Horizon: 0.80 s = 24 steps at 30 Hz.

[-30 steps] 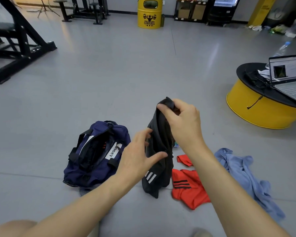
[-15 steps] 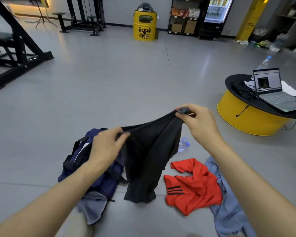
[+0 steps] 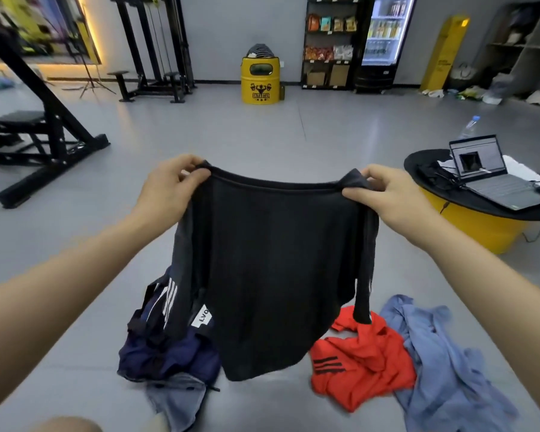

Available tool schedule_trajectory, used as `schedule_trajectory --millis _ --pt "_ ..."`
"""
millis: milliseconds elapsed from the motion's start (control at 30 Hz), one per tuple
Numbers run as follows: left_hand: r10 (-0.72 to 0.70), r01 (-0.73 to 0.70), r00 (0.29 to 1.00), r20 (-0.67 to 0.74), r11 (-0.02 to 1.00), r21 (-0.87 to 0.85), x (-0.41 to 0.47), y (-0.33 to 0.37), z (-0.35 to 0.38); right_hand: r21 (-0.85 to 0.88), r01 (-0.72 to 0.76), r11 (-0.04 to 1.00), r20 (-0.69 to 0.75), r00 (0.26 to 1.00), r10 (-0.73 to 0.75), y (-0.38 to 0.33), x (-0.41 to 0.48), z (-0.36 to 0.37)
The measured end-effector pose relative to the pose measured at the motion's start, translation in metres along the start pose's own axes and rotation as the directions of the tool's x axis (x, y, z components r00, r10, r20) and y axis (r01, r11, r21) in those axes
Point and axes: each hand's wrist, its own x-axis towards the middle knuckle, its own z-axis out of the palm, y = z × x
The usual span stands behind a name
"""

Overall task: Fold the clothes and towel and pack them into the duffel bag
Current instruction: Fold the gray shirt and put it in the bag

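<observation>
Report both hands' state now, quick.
Left hand: closed, pinching one top corner of the black shirt.
Right hand: closed, pinching the shirt's other top corner.

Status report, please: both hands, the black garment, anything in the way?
Left hand and right hand each pinch a top corner of black garment. Garment hangs spread, unfolded, in front of duffel bag. Nothing in the way seen.

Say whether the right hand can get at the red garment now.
Probably not yet: the right hand pinches the black shirt, spread with the left hand; the red garment lies mostly uncovered.
</observation>
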Motion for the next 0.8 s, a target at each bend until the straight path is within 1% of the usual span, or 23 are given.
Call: schedule_trajectory --millis 100,200,233,300,333,367,433,533,700,800 --pt "0.031 -0.035 0.998 -0.056 0.997 -0.063 0.02 0.013 -0.01 0.005 0.061 0.998 -0.029 0.998 -0.061 -0.022 0.013 -0.009" --pt "0.141 -0.148 0.981 -0.134 0.988 -0.043 0.038 0.039 -0.026 -0.005 0.105 0.994 -0.079 0.991 -0.105 -0.047 0.031 -0.024" --pt "0.198 -0.202 0.969 -0.15 0.979 -0.015 0.044 0.05 -0.033 0.02 0.13 0.991 -0.112 0.986 -0.127 -0.057 0.037 -0.03" --pt "0.341 -0.322 0.928 -0.148 0.937 0.138 0.054 0.073 -0.049 0.062 0.162 0.985 -0.186 0.971 -0.148 -0.075 0.046 -0.046" --pt "0.413 -0.378 0.901 -0.132 0.897 0.228 0.057 0.083 -0.056 0.055 0.155 0.986 -0.195 0.971 -0.141 -0.083 0.05 -0.053" --pt "0.452 -0.408 0.885 -0.113 0.869 0.279 0.058 0.09 -0.063 0.034 0.135 0.99 -0.18 0.975 -0.127 -0.089 0.052 -0.058" --pt "0.457 -0.418 0.886 -0.082 0.862 0.286 0.062 0.093 -0.07 0.004 0.07 0.998 -0.11 0.991 -0.069 -0.091 0.055 -0.063" --pt "0.412 -0.39 0.911 -0.017 0.875 0.286 0.067 0.078 -0.067 0.034 -0.077 0.996 -0.004 0.997 0.077 -0.077 0.053 -0.053" --pt "0.261 -0.271 0.962 0.076 0.919 0.287 0.065 0.024 -0.039 0.024 -0.193 0.981 0.078 0.979 0.191 -0.028 0.05 -0.024" --pt "0.197 -0.249 0.963 0.181 0.911 0.329 0.065 -0.021 -0.005 -0.018 -0.286 0.958 0.125 0.95 0.286 0.016 0.056 0.001"
